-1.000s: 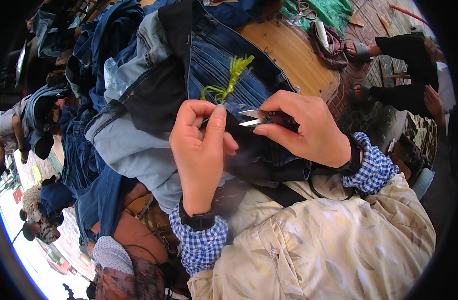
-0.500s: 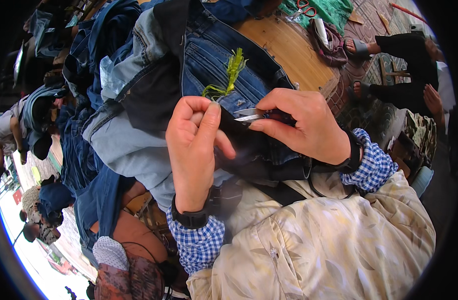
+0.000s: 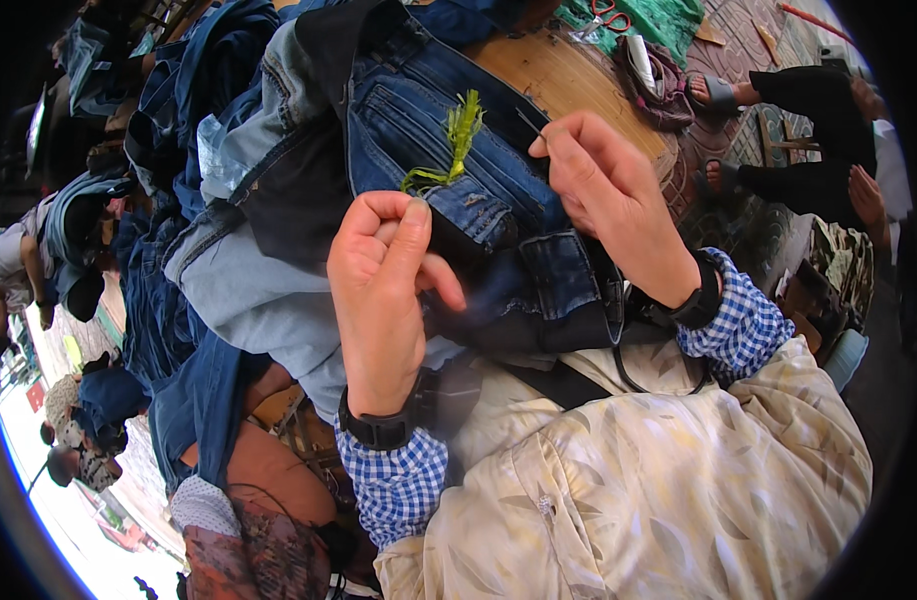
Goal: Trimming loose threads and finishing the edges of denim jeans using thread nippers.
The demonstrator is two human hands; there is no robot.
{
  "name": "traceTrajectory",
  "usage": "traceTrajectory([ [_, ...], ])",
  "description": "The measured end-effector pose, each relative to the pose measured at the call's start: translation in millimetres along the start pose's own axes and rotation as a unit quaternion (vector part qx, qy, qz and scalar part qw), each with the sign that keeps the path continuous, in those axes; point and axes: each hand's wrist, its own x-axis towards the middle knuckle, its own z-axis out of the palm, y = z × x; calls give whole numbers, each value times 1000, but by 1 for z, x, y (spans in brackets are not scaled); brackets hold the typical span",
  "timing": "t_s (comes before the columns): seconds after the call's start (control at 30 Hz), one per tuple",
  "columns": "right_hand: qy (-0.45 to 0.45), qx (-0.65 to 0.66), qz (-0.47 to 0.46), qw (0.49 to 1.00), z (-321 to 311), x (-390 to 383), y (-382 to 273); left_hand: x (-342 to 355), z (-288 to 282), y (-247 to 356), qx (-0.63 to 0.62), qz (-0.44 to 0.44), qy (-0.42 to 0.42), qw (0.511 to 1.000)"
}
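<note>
Dark blue jeans lie in front of me, over light-blue denim and a black cloth panel. On the jeans rests a tied bunch of yellow-green strips. Just below it my left hand pinches thumb against forefinger; what sits between them, if anything, is too small to make out. Above the jeans' right side, my right hand is closed on thread snips. Only their thin blades show past the fingertips; the fingers cover the rest.
A wooden board lies under the jeans, with red-handled scissors on green cloth beyond it. A purple bag stands at its corner. More denim is heaped at left. Other people sit at both sides.
My right hand has lifted the snips up and to the right, off the spot by my left fingers. A denim pocket shows where that hand was. The left hand has barely shifted.
</note>
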Motion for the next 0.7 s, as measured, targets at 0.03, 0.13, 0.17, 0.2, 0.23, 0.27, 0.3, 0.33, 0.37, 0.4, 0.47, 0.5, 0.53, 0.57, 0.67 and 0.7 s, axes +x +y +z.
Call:
traceTrajectory([
  [0.03, -18, -7, 17, 1000, 1, 1, -4, 0, 1, 0, -1, -1, 2, 1000],
  [0.13, -73, -22, 42, 996, 2, 6, -2, 0, 2, 3, -12, 1, -8, 1000],
  [0.17, -93, -26, 45, 994, 3, 8, -1, 0, 2, 3, -18, 4, -11, 1000],
  [0.2, -126, -20, 83, 988, 3, 10, -7, -1, 4, 6, 16, 19, -11, 1000],
  [0.23, -158, -13, 120, 980, 2, 11, -17, -3, 8, 10, 49, 34, -11, 998],
  [0.27, -189, -8, 154, 970, 1, 12, -26, -4, 12, 14, 83, 52, -12, 995],
  [0.3, -209, 22, 176, 962, -2, 13, -26, -4, 13, 13, 81, 94, -30, 992],
  [0.33, -218, 59, 184, 957, -4, 14, -23, -3, 13, 11, 80, 135, -47, 986],
  [0.37, -226, 94, 190, 951, -6, 14, -18, -1, 14, 8, 78, 178, -66, 979],
  [0.4, -235, 130, 197, 943, -7, 15, -14, 0, 16, 7, 70, 200, -54, 976],
  [0.47, -197, 135, 185, 953, -6, 14, -7, 4, 19, 2, 56, 240, -28, 969],
  [0.5, -179, 138, 181, 957, -5, 13, -5, 6, 14, -1, 42, 233, -51, 970],
  [0.53, -161, 135, 169, 963, -4, 12, -8, 8, 13, -5, 68, 241, -62, 966],
  [0.57, -145, 132, 157, 968, -3, 11, -12, 9, 11, -8, 95, 249, -69, 961],
  [0.67, -117, 99, 149, 977, -1, 15, -13, 2, 13, -7, 151, 266, -36, 951],
  [0.7, -109, 83, 151, 979, -1, 16, -12, -1, 12, -7, 165, 276, -9, 947],
])
